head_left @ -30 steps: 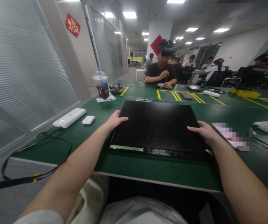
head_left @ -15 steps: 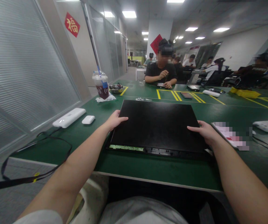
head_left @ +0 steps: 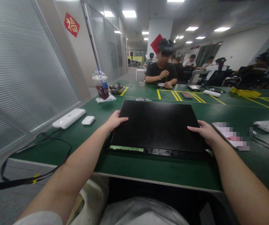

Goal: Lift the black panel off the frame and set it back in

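Observation:
A black flat display panel [head_left: 156, 126] lies in front of me at the green table's near side. Along its near edge runs a dark strip with a green circuit board [head_left: 126, 148] at the left. My left hand [head_left: 116, 121] grips the panel's left side, thumb flat on its face and fingers hidden at the edge. On the right side, my right hand [head_left: 206, 132] holds it the same way, thumb on top. Below that hand a small white tab [head_left: 208, 152] shows at the near right corner. Several small pale pieces [head_left: 144, 99] lie just beyond the far edge.
Left on the table [head_left: 158, 171] are a white power bank [head_left: 69, 118] with a black cable, a white earbud case [head_left: 88, 120] and a lidded drink cup [head_left: 102, 86]. A phone-like item [head_left: 230, 136] lies right. Across sits a person in black [head_left: 161, 73], near a metal bowl [head_left: 117, 88].

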The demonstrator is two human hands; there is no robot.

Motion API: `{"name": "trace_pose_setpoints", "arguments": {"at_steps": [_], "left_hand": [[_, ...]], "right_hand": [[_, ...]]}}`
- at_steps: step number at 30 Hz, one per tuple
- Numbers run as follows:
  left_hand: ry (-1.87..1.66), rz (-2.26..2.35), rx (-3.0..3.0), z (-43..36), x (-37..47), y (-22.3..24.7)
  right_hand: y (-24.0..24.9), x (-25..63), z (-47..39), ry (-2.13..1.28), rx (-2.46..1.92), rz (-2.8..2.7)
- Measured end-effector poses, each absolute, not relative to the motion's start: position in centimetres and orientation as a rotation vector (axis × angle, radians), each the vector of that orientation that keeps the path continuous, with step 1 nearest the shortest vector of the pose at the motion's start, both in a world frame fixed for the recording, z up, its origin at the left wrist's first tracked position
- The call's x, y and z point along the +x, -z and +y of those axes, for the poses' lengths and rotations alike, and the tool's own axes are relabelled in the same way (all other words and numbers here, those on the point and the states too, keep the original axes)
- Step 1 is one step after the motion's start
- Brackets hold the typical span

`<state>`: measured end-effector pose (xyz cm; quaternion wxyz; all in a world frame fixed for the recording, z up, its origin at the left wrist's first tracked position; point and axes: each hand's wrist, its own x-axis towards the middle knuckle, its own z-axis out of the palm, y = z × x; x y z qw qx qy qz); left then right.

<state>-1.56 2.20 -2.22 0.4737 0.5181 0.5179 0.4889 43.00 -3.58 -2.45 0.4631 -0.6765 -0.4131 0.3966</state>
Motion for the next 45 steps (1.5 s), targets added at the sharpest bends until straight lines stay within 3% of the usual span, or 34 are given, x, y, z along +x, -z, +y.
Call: {"name": "trace_pose_setpoints", "arguments": {"at_steps": [45], "left_hand": [[-1.216, 1.253, 1.253, 1.76, -1.29, 1.86]], "right_hand": [[2.37, 42.88, -3.75, -0.918, -1.631, -1.099]]}}
